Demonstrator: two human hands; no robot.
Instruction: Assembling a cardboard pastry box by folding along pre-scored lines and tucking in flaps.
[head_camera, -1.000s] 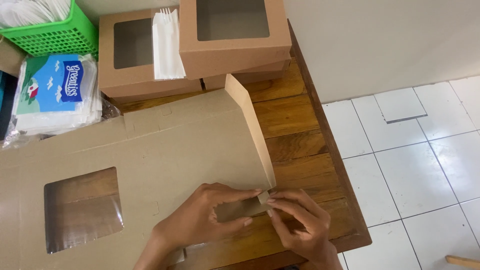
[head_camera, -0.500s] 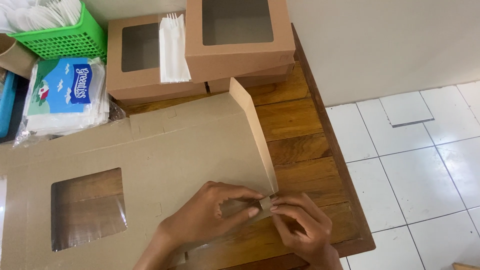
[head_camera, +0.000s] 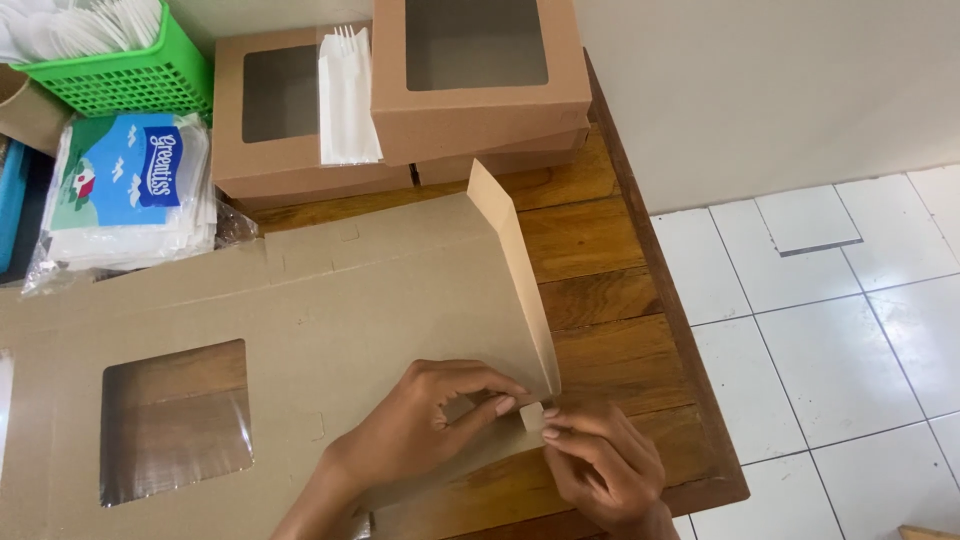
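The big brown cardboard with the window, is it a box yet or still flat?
Mostly flat. The cardboard sheet lies spread on the table; only its side flap stands up, where the left hand and right hand pinch a corner.

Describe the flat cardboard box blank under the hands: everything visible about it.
The box blank is brown cardboard, lying mostly flat on the wooden table. A square window covered with clear film sits at its left. Its right side flap stands folded up. The left hand and right hand pinch a small tab at the flap's near corner.
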